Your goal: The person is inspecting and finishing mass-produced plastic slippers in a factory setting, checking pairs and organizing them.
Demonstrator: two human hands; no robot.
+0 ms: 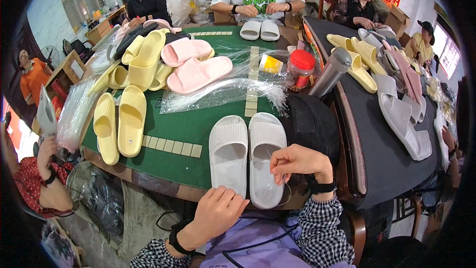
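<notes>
R hand (301,161) is pinching thin clear strand (290,192) nr R gray slide (267,156). L hand (218,214) is curling by L gray slide (228,161), grip unclear.

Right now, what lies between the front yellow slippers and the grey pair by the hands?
Head view: a row of cream squares on the green tabletop; it starts beside the yellow slippers and stops short of the grey pair.

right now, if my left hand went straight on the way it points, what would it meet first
Most likely the left light grey slipper, at its heel end. Your left hand overlaps that edge in the picture, but whether they touch is unclear.
</notes>
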